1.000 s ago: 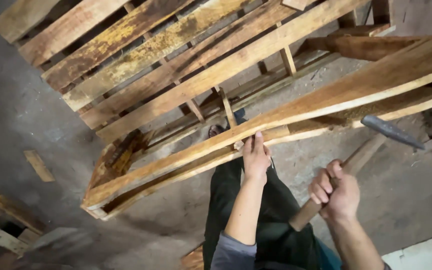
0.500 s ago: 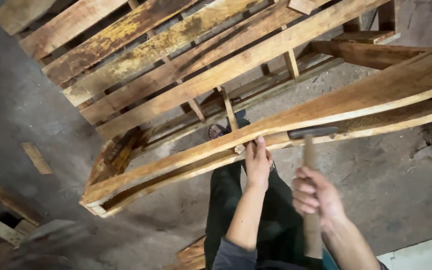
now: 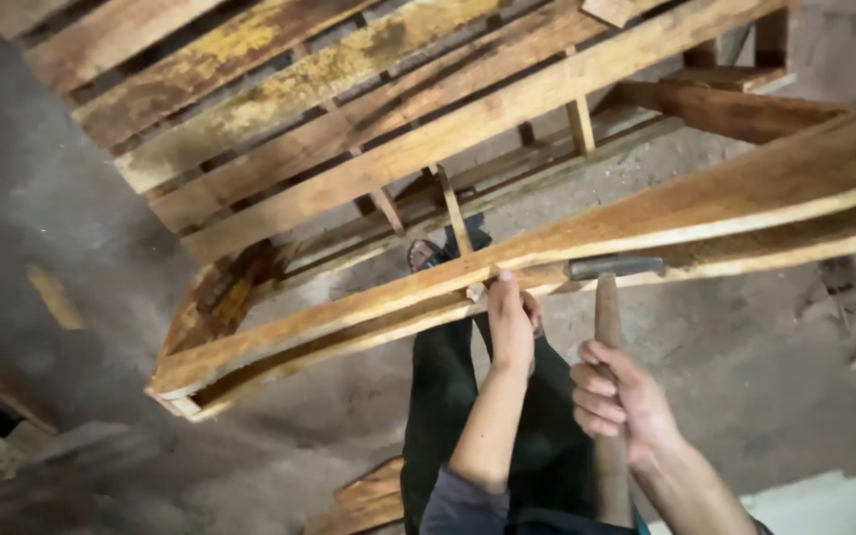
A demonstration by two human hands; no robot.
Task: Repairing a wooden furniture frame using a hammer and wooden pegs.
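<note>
My left hand grips the near edge of a long wooden plank on the top of a pallet tilted up in front of me. My right hand is closed around the wooden handle of a hammer. The hammer's dark metal head rests against the plank's edge just right of my left hand. My dark trousers and one foot show below the plank.
The pallet's other slats run up and to the right, weathered and stained. Loose wood pieces lie on the grey concrete floor at left. More boards lie by my legs; a pale sheet sits at bottom right.
My right hand swung the hammer from out at the right in to the plank, where its head now sits against the edge. My left hand kept its grip on the plank.
</note>
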